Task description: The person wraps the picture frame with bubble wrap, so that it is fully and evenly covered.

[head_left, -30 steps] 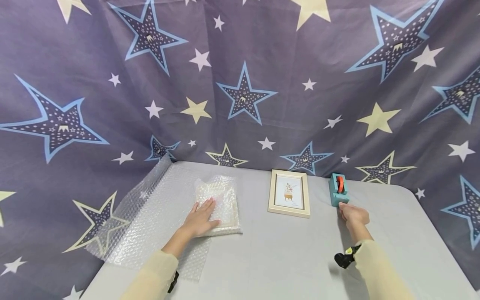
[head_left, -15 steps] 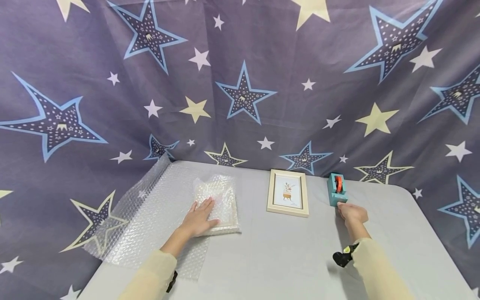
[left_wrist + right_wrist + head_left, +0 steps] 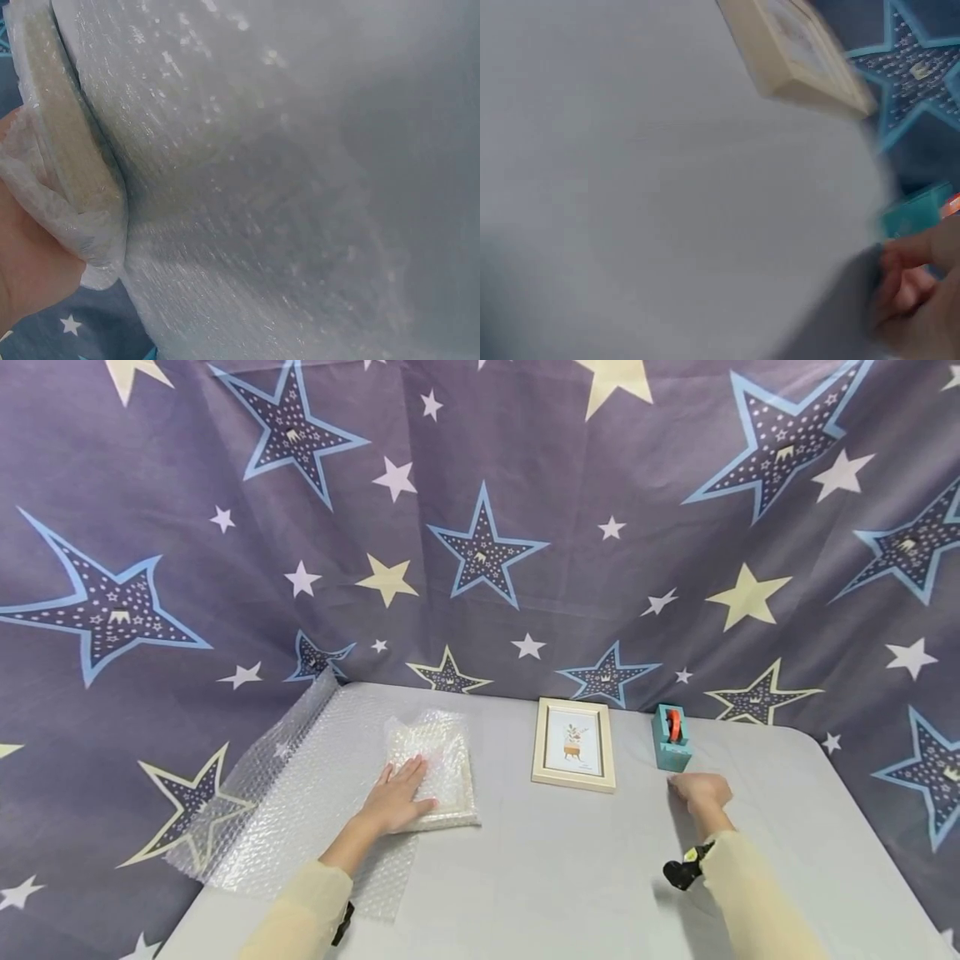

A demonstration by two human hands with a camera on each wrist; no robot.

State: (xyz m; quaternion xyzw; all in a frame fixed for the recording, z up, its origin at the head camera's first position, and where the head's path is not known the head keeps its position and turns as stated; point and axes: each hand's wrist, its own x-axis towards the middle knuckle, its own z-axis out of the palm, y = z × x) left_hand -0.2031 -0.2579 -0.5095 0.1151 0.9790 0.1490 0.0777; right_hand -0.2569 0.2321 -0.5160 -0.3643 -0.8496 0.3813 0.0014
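Observation:
My left hand (image 3: 395,797) lies with spread fingers on a flat bubble-wrapped package (image 3: 450,768). In the left wrist view a pale frame edge shows through that wrap. A larger sheet of bubble wrap (image 3: 307,802) spreads beneath and left of the package. At the right, my right hand (image 3: 702,792) is just in front of a teal tape dispenser (image 3: 670,752) with an orange-red roll. Its thumb and forefinger pinch the tape end, with the other fingers curled; the clear strip is hard to make out. The right wrist view is blurred there.
A gold picture frame (image 3: 573,781) with a plant print lies between the package and the dispenser. All stand on a grey-white table (image 3: 540,877). A star-patterned curtain (image 3: 525,435) hangs behind the table's back edge. Bubble wrap runs up against it at left.
My right hand has drawn slightly back from the dispenser's front, opening a small gap. The left hand stays on the package. The head view has shifted slightly.

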